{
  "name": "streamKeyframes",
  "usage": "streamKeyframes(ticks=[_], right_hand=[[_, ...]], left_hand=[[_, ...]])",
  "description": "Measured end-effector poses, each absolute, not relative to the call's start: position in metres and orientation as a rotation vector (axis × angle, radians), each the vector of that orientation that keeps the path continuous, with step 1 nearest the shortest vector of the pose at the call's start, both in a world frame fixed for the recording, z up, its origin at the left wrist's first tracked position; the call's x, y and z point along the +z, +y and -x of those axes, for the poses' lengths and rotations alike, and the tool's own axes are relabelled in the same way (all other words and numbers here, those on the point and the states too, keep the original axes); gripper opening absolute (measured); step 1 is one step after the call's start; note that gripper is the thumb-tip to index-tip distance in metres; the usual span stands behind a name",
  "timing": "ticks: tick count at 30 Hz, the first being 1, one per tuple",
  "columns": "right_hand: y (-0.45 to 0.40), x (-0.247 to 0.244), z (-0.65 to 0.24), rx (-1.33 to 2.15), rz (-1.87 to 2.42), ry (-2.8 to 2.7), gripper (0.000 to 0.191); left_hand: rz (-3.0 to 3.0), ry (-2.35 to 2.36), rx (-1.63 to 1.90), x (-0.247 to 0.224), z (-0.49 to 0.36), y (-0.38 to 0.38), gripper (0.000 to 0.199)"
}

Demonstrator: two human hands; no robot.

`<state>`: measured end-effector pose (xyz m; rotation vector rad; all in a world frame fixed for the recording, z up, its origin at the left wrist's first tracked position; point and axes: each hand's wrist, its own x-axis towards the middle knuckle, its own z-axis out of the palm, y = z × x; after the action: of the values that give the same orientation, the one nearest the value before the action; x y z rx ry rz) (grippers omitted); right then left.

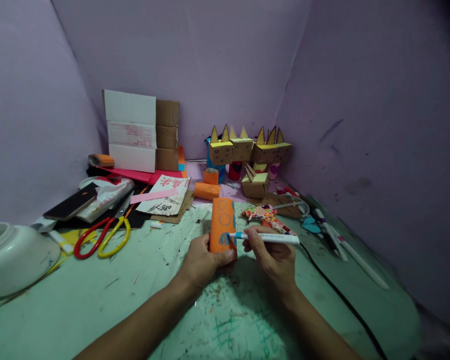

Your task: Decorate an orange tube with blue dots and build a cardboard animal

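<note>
My left hand (204, 257) is wrapped round the lower end of an orange paper-covered tube (218, 230) and holds it up over the table. Blue outlined ovals run down the tube's face; the lowest is partly coloured in, and more blue spots show along its right side. Between the fingers of my right hand (272, 255) is a white marker (268, 238) with a blue collar. Its tip meets the lowest oval on the tube. Some fingers of both hands are hidden behind what they hold.
Scissors (114, 227) with red and yellow handles and a white pot (18, 255) lie left. Behind are orange tubes (207, 190), horned cardboard boxes (255, 185) and folded cardboard (131, 132). Pens (328, 232) and a black cable (337, 292) lie right on the green table (142, 305).
</note>
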<state>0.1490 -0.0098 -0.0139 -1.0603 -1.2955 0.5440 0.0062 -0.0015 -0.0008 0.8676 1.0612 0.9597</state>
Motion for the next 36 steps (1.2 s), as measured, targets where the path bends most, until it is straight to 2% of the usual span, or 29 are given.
streamKeyframes(ticks=[36], right_hand=[[-0.0099,-0.0106,-0.1493,0.512,1.125,-1.249,0.024]], left_hand=[[-0.813,1.082,0.926,0.0002,-0.0061,-0.0022,0.039]])
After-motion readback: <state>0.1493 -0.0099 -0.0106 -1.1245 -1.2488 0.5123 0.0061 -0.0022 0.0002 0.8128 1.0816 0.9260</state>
